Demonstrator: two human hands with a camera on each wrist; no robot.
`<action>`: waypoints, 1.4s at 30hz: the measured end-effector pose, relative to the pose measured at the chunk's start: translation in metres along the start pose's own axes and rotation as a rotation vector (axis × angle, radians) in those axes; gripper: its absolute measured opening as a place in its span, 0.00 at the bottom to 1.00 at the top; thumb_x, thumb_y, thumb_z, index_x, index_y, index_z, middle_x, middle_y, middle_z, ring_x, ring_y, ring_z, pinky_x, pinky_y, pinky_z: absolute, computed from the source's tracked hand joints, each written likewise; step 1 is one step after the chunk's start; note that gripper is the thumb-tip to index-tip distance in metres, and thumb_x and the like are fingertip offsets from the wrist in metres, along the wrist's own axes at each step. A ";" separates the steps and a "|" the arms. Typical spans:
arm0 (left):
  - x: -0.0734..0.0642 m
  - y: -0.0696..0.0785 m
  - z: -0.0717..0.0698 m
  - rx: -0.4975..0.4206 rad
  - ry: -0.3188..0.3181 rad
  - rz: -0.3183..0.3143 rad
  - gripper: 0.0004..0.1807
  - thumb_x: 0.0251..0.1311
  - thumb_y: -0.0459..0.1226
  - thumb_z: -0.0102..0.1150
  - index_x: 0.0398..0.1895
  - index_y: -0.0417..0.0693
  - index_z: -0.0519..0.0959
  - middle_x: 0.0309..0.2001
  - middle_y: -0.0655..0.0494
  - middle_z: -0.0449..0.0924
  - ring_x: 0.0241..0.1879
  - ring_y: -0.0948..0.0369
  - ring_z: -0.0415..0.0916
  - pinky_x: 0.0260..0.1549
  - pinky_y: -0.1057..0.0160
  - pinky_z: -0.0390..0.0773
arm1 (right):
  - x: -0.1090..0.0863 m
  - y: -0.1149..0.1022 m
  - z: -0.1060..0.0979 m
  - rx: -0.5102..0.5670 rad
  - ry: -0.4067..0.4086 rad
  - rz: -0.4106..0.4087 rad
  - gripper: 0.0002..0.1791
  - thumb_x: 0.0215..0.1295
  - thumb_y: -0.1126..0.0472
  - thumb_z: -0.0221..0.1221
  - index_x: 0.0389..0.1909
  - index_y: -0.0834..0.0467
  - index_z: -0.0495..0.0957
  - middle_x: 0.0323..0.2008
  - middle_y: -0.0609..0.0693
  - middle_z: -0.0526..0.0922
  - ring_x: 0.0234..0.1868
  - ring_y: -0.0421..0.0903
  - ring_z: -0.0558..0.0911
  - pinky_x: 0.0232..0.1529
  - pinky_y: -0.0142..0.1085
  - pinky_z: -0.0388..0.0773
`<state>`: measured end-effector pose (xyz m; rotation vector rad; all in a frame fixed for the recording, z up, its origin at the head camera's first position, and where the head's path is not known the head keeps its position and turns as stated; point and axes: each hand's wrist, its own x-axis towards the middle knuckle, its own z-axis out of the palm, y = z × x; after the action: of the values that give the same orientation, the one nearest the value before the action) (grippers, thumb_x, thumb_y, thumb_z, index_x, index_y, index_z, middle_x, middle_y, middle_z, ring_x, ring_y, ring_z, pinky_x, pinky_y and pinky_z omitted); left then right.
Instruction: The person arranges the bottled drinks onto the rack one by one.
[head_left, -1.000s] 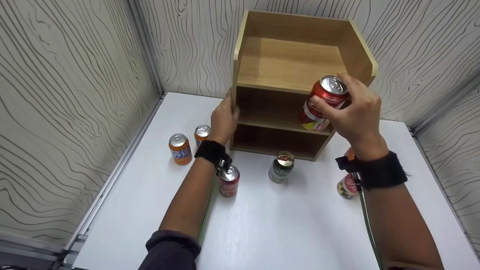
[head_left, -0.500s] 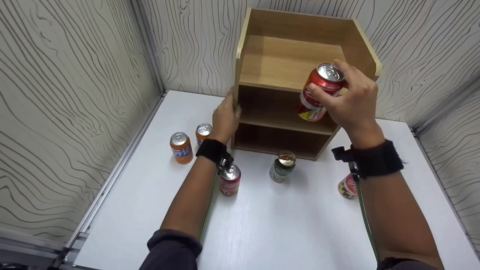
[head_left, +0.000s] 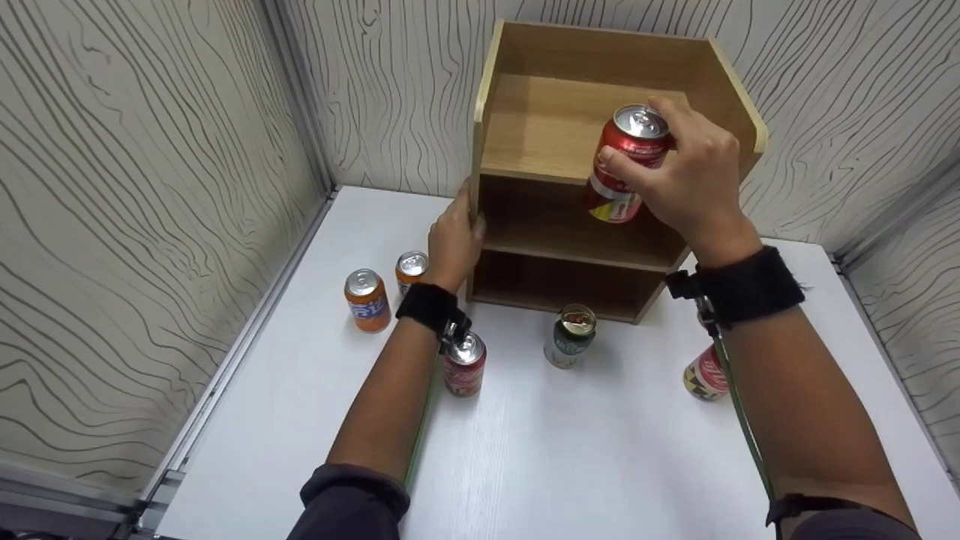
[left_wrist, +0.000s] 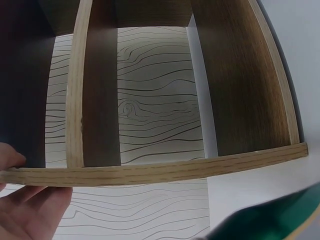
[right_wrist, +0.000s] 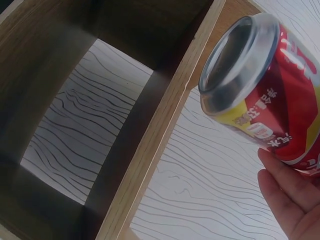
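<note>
A red soda can (head_left: 611, 180) is in my right hand (head_left: 701, 169), thumb on its near side and fingers round the far side. It is held tilted in front of the upper part of a wooden shelf unit (head_left: 570, 176). In the right wrist view the can's bare metal base (right_wrist: 235, 65) faces the camera, beside the shelf's side panel. My left hand (head_left: 454, 244) grips the shelf's left side panel. The left wrist view shows the thumb (left_wrist: 10, 157) on the panel's inner side and the fingers (left_wrist: 42, 207) on its outer side.
Two orange cans (head_left: 367, 304) stand left of the shelf, one partly behind my left wrist. On the white table (head_left: 540, 465) are a red can (head_left: 465, 371), a dark green and white can (head_left: 568, 341) and, partly behind my right forearm, a red-and-yellow can (head_left: 705, 375). Patterned walls surround the table.
My right hand has raised the red soda can and moved it left, from the middle compartment's front toward the top shelf. My left hand keeps its grip on the side panel.
</note>
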<state>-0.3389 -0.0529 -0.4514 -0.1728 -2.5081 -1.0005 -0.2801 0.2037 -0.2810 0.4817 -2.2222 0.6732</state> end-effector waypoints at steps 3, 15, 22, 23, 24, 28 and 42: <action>0.000 0.000 -0.002 -0.006 -0.001 -0.001 0.33 0.74 0.34 0.58 0.80 0.41 0.63 0.67 0.41 0.81 0.58 0.47 0.86 0.56 0.53 0.86 | 0.006 -0.001 0.003 0.004 -0.011 -0.001 0.38 0.58 0.44 0.71 0.58 0.69 0.80 0.46 0.68 0.88 0.45 0.64 0.86 0.44 0.57 0.81; 0.002 0.002 -0.004 -0.009 -0.008 -0.014 0.32 0.75 0.35 0.58 0.80 0.42 0.64 0.65 0.42 0.82 0.56 0.47 0.87 0.55 0.51 0.86 | 0.022 0.000 0.010 0.058 -0.024 0.031 0.39 0.56 0.44 0.72 0.60 0.69 0.80 0.49 0.67 0.88 0.48 0.63 0.87 0.49 0.54 0.79; 0.003 0.000 -0.002 -0.016 -0.003 -0.008 0.33 0.75 0.36 0.58 0.80 0.43 0.64 0.66 0.41 0.82 0.56 0.45 0.86 0.56 0.50 0.85 | 0.034 -0.003 0.013 0.072 -0.078 0.090 0.37 0.59 0.45 0.72 0.63 0.65 0.80 0.53 0.62 0.89 0.52 0.58 0.86 0.52 0.49 0.80; 0.003 0.000 -0.002 -0.016 -0.003 -0.007 0.32 0.75 0.36 0.58 0.80 0.43 0.64 0.66 0.41 0.82 0.56 0.45 0.86 0.56 0.50 0.85 | 0.036 -0.004 0.013 0.072 -0.086 0.098 0.37 0.59 0.45 0.72 0.63 0.64 0.80 0.53 0.61 0.89 0.53 0.57 0.86 0.52 0.48 0.79; 0.003 0.000 -0.002 -0.017 -0.003 -0.008 0.32 0.75 0.36 0.58 0.80 0.42 0.64 0.66 0.41 0.82 0.56 0.46 0.86 0.56 0.50 0.86 | 0.038 -0.005 0.014 0.076 -0.091 0.106 0.36 0.59 0.44 0.72 0.63 0.64 0.81 0.54 0.61 0.89 0.53 0.57 0.86 0.53 0.46 0.79; 0.002 -0.001 -0.002 -0.008 -0.004 -0.013 0.32 0.75 0.36 0.58 0.80 0.42 0.64 0.66 0.42 0.82 0.57 0.46 0.87 0.55 0.51 0.86 | 0.045 -0.008 0.016 0.091 -0.113 0.145 0.37 0.60 0.42 0.71 0.65 0.60 0.80 0.56 0.58 0.88 0.55 0.55 0.86 0.51 0.33 0.76; 0.002 0.001 -0.002 0.004 -0.025 -0.036 0.32 0.76 0.37 0.57 0.80 0.42 0.63 0.66 0.43 0.82 0.58 0.48 0.86 0.56 0.53 0.86 | 0.064 -0.011 0.023 0.073 -0.131 0.120 0.36 0.62 0.43 0.70 0.65 0.61 0.79 0.57 0.58 0.88 0.56 0.54 0.86 0.49 0.27 0.74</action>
<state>-0.3394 -0.0538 -0.4489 -0.1406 -2.5441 -1.0128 -0.3283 0.1733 -0.2429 0.4423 -2.3711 0.8082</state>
